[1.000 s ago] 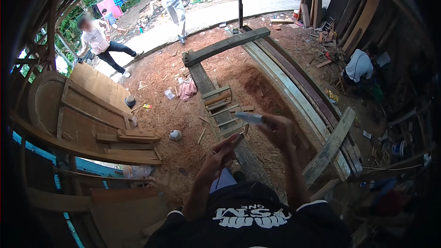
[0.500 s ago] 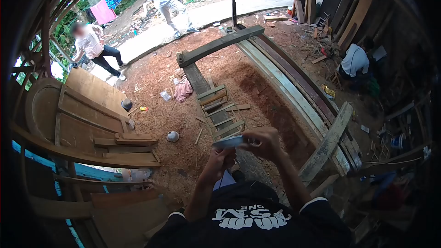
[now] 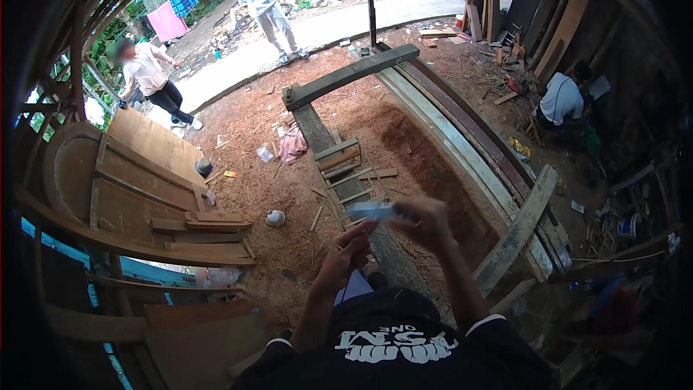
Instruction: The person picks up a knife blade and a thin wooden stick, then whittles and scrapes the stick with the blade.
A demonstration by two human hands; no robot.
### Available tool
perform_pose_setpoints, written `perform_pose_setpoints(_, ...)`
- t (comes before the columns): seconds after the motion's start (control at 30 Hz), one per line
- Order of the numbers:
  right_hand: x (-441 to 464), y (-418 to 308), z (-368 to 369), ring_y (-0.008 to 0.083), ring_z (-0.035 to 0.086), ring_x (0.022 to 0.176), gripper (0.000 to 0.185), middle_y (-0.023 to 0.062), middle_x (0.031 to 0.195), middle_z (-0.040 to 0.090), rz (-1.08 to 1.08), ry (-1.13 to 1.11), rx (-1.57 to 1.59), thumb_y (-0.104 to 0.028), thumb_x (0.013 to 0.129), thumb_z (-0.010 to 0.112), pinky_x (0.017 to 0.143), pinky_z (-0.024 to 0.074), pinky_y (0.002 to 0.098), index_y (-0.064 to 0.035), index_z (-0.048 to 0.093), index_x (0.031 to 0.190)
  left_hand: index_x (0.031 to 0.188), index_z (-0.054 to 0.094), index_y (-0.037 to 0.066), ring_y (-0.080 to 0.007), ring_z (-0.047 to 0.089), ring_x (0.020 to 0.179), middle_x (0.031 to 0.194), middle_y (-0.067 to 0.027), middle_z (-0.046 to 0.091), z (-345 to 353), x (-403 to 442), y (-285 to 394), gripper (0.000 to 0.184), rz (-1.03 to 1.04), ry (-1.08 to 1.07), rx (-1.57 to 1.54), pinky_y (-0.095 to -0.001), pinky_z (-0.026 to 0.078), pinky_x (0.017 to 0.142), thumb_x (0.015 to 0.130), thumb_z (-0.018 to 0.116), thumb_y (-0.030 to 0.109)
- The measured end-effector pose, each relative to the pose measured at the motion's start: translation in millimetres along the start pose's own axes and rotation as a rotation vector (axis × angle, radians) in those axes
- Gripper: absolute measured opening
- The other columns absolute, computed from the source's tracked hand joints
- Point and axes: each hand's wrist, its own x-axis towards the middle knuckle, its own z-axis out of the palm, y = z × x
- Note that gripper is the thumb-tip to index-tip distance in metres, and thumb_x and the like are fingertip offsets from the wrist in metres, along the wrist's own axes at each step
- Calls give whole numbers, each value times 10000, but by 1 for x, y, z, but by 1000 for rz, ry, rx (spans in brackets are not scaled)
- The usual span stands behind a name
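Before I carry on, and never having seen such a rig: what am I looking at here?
There is no machine: these are a person's bare hands. Every picture comes from one camera on their head, looking forward and down. The right hand holds a flat, pale tool, blurred; the left hand grips a small piece, too unclear to name. Below, a small slatted wooden frame lies on a long board, above ground strewn with shavings.

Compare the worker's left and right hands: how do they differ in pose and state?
The right hand grips a flat pale tool; the left hand pinches something too small to identify. The right hand is blurred, the left hand sharper. Both are bare and raised before the body.
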Motion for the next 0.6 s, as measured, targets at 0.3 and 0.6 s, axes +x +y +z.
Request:
perform_pose_setpoints(0.3,-5,6,10,145,653,577,289,58,655,671,-5,16,32,-304,746,839,521,487,288,-74,733,886,1404,533,72,-5,308,529,657,116,367,3,-1,-4,379,86,24,148,-195,249,472,1029,515,124)
perform_pose_setpoints(0.6,-11,6,11,120,664,604,312,74,716,704,-51,-23,30,-275,785,831,553,515,267,-42,735,969,1388,554,64,-8,354,573,725,82,445,-4,-2,-9,372,140,-9,190,-200,289,489,1017,523,78)
